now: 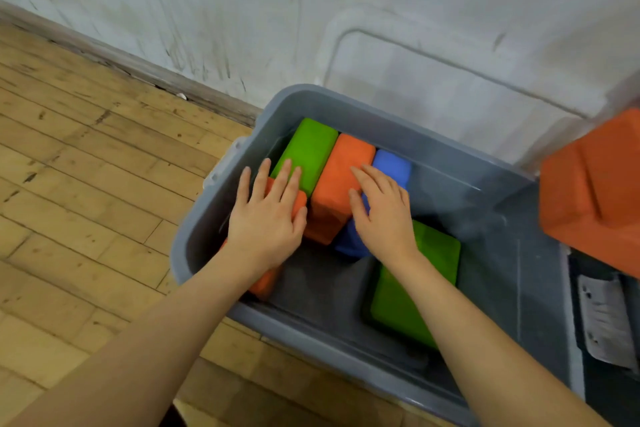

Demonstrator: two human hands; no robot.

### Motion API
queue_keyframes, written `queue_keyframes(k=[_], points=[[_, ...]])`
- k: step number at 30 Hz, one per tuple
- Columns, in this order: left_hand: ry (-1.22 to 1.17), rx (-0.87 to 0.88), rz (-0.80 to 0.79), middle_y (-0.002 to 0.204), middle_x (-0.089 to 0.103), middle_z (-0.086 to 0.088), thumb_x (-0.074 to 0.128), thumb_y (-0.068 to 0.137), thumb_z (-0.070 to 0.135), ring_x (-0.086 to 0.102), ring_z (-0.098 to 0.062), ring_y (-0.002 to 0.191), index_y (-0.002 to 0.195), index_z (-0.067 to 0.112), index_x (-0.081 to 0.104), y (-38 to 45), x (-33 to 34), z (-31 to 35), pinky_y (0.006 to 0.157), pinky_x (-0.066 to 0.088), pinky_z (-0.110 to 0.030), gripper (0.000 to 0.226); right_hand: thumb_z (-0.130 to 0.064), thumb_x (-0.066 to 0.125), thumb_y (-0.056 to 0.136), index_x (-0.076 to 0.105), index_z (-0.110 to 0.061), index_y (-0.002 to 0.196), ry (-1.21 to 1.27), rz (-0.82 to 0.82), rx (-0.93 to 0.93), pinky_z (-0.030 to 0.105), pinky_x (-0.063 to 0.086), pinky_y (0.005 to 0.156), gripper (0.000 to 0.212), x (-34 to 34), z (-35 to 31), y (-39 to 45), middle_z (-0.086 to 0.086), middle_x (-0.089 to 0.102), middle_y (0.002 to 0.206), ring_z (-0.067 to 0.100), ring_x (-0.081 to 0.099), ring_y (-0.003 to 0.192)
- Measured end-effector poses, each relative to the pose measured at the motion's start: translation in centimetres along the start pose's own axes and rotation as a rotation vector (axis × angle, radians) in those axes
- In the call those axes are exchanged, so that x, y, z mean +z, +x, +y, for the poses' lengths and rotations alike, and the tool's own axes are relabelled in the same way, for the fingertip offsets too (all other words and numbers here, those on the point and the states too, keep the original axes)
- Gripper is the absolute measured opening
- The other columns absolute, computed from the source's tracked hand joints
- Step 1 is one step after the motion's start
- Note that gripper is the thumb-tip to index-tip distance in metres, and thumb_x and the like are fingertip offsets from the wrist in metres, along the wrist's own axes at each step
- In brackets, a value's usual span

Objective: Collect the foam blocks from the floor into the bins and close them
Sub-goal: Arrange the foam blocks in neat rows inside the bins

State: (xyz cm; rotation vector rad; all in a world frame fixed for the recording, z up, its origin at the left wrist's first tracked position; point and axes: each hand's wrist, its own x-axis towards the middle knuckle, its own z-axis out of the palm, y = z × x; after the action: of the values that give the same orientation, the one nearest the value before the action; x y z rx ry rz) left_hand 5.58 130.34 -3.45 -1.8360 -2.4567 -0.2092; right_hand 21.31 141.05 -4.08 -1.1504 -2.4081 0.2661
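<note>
Inside the grey bin [346,350], the left hand [266,218] lies flat on an orange block [299,201] beside a green block [308,149]; the right hand [384,215] rests across the taller orange block [341,180] and blue block [393,166].

Bare forearms, no sleeves, unadorned hands
</note>
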Motion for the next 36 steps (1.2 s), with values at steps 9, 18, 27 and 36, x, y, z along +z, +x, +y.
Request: queue_keyframes(k=[9, 18, 27, 36], points=[[-0.072, 0.318, 0.079, 0.140, 0.048, -0.010, 0.036, 0.082, 0.043, 0.046, -0.032, 0.128, 0.128, 0.018, 0.056, 1.0, 1.0, 8.6, 0.103, 0.021, -0.048, 0.056, -0.042, 0.037, 0.087, 0.058, -0.009, 0.111, 0.004, -0.056, 0.137, 0.037, 0.038, 0.082, 0.046, -2.7, 7.7, -7.2, 0.010, 0.058, 0.110, 0.031, 0.056, 0.097], [0.023, 0.398, 0.076, 0.143, 0.046, -0.004, 0.036, 0.087, 0.045, 0.045, -0.034, 0.128, 0.136, 0.029, 0.047, 2.8, 5.5, 10.0, 0.102, 0.031, -0.057, 0.053, -0.062, 0.044, 0.087, 0.004, -0.031, 0.150, -0.092, -0.922, 0.376, 0.058, 0.005, 0.113, 0.080, 2.4, 11.4, -12.2, -0.003, -0.016, 0.157, 0.028, -0.012, 0.144], [-0.032, 0.371, 0.151, 0.146, 0.040, -0.003, 0.035, 0.090, 0.043, 0.039, -0.033, 0.132, 0.137, 0.031, 0.045, 2.3, 6.2, 10.0, 0.105, 0.018, -0.055, 0.050, -0.058, 0.063, 0.076, -0.006, -0.025, 0.150, -0.283, -0.893, 0.224, 0.067, 0.014, 0.107, 0.106, 2.9, 10.8, -12.5, 0.007, -0.016, 0.157, 0.039, -0.010, 0.142], [-0.118, 0.303, 0.092, 0.143, 0.046, 0.002, 0.030, 0.092, 0.044, 0.044, -0.029, 0.130, 0.133, 0.034, 0.050, 2.5, 5.5, 9.8, 0.105, 0.019, -0.051, 0.047, -0.050, 0.040, 0.095, 0.023, -0.031, 0.148, -0.115, -0.595, 0.219, 0.046, 0.023, 0.113, 0.059, -1.8, 10.6, -11.4, 0.001, 0.017, 0.157, 0.024, 0.014, 0.144]])
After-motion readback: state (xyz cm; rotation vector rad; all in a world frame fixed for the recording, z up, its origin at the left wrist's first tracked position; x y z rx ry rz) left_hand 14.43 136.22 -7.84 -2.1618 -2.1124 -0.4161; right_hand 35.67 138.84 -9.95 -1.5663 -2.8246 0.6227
